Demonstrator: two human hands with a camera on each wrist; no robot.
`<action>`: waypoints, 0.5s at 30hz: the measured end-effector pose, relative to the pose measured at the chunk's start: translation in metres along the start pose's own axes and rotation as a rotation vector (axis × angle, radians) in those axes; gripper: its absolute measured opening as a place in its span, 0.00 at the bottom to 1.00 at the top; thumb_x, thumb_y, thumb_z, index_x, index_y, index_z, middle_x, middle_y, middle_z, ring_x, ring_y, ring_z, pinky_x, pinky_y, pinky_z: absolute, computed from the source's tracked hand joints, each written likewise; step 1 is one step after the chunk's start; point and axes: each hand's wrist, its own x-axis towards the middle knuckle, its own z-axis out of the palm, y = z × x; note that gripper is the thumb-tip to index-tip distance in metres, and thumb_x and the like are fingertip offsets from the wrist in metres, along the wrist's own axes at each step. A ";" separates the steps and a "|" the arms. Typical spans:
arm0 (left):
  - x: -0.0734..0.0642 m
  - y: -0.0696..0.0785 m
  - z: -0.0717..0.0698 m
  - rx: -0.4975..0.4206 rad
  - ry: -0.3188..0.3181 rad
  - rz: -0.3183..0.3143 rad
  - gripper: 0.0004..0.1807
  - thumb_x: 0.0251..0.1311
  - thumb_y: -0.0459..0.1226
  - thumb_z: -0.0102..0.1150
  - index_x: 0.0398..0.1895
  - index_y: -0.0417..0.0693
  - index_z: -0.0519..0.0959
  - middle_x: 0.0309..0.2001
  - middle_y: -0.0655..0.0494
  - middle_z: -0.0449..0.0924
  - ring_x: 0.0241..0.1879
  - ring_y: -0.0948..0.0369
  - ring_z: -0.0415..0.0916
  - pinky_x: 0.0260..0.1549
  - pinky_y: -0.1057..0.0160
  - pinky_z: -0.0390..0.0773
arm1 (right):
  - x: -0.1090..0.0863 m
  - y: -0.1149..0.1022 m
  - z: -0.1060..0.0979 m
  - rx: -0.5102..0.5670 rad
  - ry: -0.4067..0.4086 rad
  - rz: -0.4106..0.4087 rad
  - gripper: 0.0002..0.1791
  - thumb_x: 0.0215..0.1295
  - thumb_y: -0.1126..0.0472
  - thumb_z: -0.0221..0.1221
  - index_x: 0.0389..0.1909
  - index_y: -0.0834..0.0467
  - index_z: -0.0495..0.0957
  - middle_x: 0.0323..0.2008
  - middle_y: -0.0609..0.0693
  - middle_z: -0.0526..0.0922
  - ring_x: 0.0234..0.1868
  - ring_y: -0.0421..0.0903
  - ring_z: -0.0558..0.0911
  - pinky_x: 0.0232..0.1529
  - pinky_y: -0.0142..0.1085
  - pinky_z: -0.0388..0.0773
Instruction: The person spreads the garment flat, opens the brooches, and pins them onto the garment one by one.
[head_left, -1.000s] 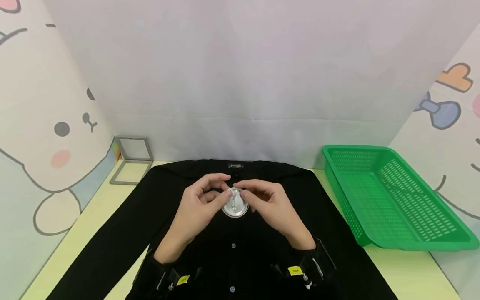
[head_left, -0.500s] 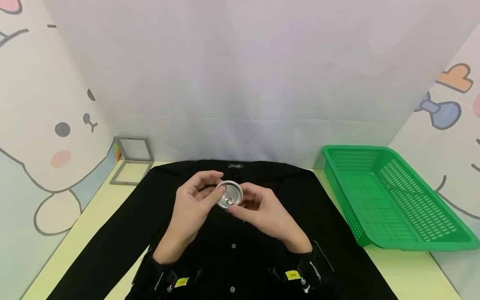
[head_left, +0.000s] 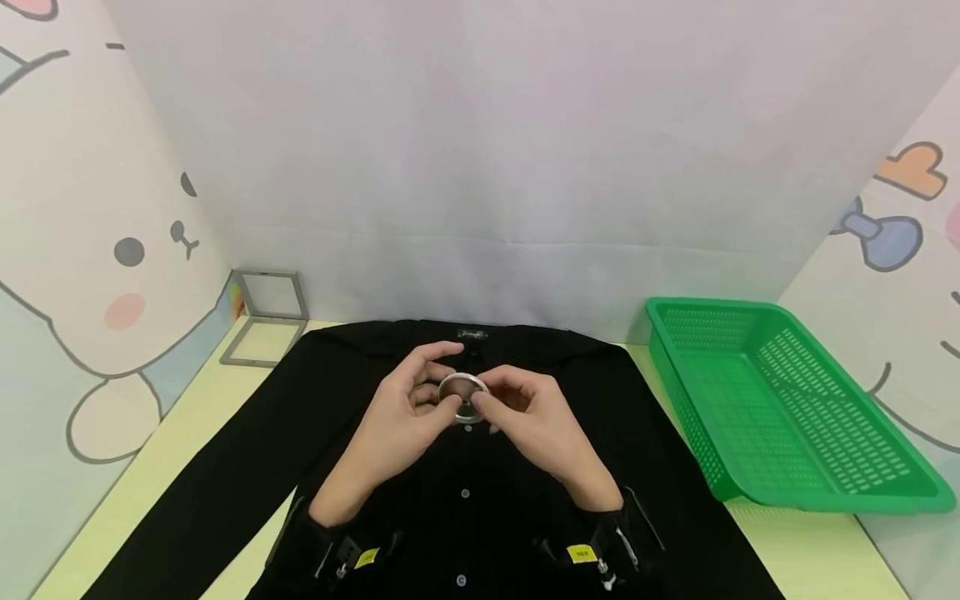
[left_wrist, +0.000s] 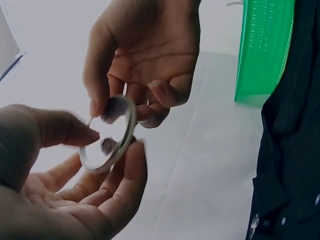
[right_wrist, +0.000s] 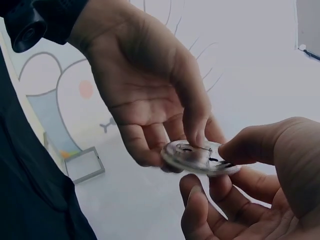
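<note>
A round pin badge (head_left: 460,386), its shiny metal back facing up, is held between both hands over the black button-up shirt (head_left: 255,442). My left hand (head_left: 401,421) pinches its left edge, with the thumb on the metal back and the fingers beneath. From the other side my right hand (head_left: 543,421) grips the rim, thumb on top, fingertips below. The pin on the back of the badge (right_wrist: 187,156) shows in the right wrist view, close by both thumbs. In the left wrist view the badge (left_wrist: 129,122) stands tilted; its front face is hidden.
The shirt lies spread flat on a pale yellow table (head_left: 817,533), collar away from me. A green plastic basket (head_left: 795,462) stands at the right. At the back left is an open grey square frame (head_left: 258,319). White and cartoon-printed walls (head_left: 480,167) enclose the table.
The badge has turned and tilted between my fingers, its back now looking darker. My right hand drew slightly closer to me first, and its thumb has shifted up along the badge.
</note>
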 end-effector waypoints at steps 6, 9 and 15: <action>-0.001 0.004 0.000 0.139 0.021 0.059 0.14 0.66 0.32 0.67 0.54 0.47 0.83 0.40 0.53 0.87 0.30 0.66 0.83 0.29 0.66 0.83 | 0.000 -0.001 -0.001 0.011 -0.011 -0.004 0.08 0.76 0.62 0.60 0.49 0.58 0.84 0.42 0.60 0.85 0.31 0.43 0.82 0.34 0.36 0.82; -0.001 0.006 -0.001 0.107 0.033 0.051 0.12 0.66 0.32 0.67 0.51 0.47 0.84 0.40 0.53 0.87 0.32 0.65 0.83 0.30 0.66 0.84 | 0.000 -0.002 0.000 0.028 -0.016 -0.007 0.09 0.76 0.62 0.59 0.52 0.57 0.83 0.43 0.58 0.85 0.33 0.43 0.83 0.34 0.35 0.83; -0.001 0.006 -0.003 -0.048 0.040 0.024 0.13 0.67 0.29 0.66 0.53 0.41 0.79 0.44 0.46 0.84 0.40 0.62 0.85 0.40 0.63 0.87 | 0.000 -0.001 0.001 0.085 -0.066 -0.046 0.12 0.74 0.65 0.60 0.55 0.59 0.80 0.45 0.57 0.83 0.35 0.44 0.83 0.35 0.39 0.83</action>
